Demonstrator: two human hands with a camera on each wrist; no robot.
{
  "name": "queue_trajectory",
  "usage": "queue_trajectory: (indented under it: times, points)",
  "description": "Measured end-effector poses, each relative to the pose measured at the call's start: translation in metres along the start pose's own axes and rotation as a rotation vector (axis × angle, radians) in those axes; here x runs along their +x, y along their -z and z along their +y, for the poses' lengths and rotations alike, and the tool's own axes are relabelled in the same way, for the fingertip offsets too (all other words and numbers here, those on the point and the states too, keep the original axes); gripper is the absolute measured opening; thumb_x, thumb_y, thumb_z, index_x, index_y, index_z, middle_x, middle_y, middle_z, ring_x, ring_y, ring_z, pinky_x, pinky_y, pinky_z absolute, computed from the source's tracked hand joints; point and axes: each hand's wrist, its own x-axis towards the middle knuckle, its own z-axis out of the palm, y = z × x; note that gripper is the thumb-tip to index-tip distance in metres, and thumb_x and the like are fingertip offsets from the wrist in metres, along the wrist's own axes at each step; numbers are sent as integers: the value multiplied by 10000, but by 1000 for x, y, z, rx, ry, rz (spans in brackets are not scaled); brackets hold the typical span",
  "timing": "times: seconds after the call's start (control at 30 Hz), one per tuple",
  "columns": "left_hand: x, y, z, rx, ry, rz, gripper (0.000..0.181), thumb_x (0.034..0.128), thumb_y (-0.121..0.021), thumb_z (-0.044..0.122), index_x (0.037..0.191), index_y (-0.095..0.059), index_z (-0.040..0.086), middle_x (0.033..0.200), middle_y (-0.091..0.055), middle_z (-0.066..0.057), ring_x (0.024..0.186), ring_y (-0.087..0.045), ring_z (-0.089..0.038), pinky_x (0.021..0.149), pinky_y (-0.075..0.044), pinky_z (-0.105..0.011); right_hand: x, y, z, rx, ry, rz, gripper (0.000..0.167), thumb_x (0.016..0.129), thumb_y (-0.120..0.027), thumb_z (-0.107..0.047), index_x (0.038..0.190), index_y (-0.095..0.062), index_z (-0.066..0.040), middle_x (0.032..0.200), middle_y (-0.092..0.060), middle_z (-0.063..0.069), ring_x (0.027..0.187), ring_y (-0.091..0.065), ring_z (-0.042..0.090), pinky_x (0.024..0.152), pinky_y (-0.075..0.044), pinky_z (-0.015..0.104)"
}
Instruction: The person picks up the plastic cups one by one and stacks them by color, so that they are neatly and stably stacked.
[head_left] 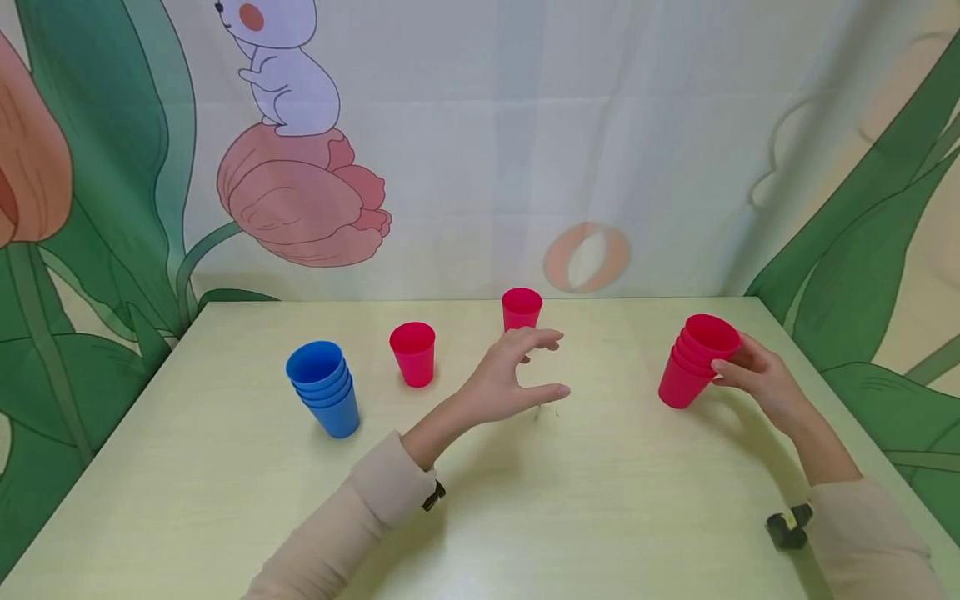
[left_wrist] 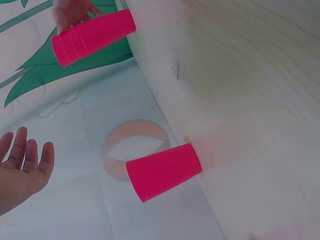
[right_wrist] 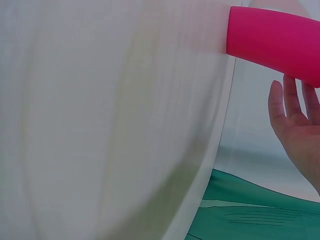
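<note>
Over the middle of the table my left hand [head_left: 506,379] is empty, thumb and fingers spread apart; it also appears at the left edge of the left wrist view. Just behind it a red cup [head_left: 521,307] stands upright, its lower part hidden by the hand. On the right, my right hand [head_left: 765,379] holds a stack of red cups [head_left: 686,367] at its upper side, thumb in front and fingers partly hidden behind. In the right wrist view those fingers [right_wrist: 291,97] touch the cup wall. Another single red cup [head_left: 414,357] stands left of my left hand.
A stack of blue cups [head_left: 328,392] stands upright on the left of the pale table [head_left: 600,517]. Behind the table's far edge hangs a printed curtain [head_left: 450,167] with flowers and leaves. Both sleeves carry small dark devices near the wrists.
</note>
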Motion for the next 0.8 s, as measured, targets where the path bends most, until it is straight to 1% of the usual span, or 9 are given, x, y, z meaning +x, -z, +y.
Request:
queue_trajectory:
  times: [0.2, 0.47, 0.53, 0.7, 0.8]
  points:
    - [-7, 11, -4, 12, 4, 41, 541, 757, -744, 166, 1235, -515, 54, 1145, -563, -49, 1020, -495, -151, 818, -450, -255, 0, -1, -1, 8, -6, 3, 413, 918, -501, -30, 1281, -445, -217, 1066, -574, -108, 906, -570, 33, 713, -512, 212]
    - [-18, 24, -9, 25, 68, 77, 557, 759, -742, 187, 1248, -510, 55, 1156, -554, -45, 1030, -485, -153, 799, -457, -283, 0, -3, 0, -31, -26, 25, 440, 915, -509, -35, 1311, -425, -206, 1076, -564, -134, 908, -565, 15, 710, -511, 204]
    - [-21, 28, -11, 24, 78, 98, 550, 759, -740, 184, 1244, -513, 61, 1144, -561, -48, 1024, -492, -159, 791, -460, -292, 0, -3, 0, -26, -24, 24, 441, 914, -508, -32, 1310, -425, -209, 1076, -565, -134, 907, -566, 14, 707, -511, 201]
    - [-27, 40, -18, 26, 96, 164, 541, 757, -738, 182, 1237, -520, 61, 1121, -574, -64, 1013, -514, -175, 777, -471, -315, 0, -3, 0, 28, -4, 16, 436, 910, -502, -6, 1288, -446, -215, 1068, -578, -118, 897, -578, 22, 699, -511, 198]
    - [-31, 47, -21, 35, 117, 186, 562, 754, -740, 190, 1247, -510, 53, 1123, -577, -91, 1017, -522, -198, 781, -476, -335, 0, -3, -1, 37, -4, 14, 436, 910, -501, -3, 1287, -449, -216, 1068, -579, -115, 894, -580, 23, 699, -512, 199]
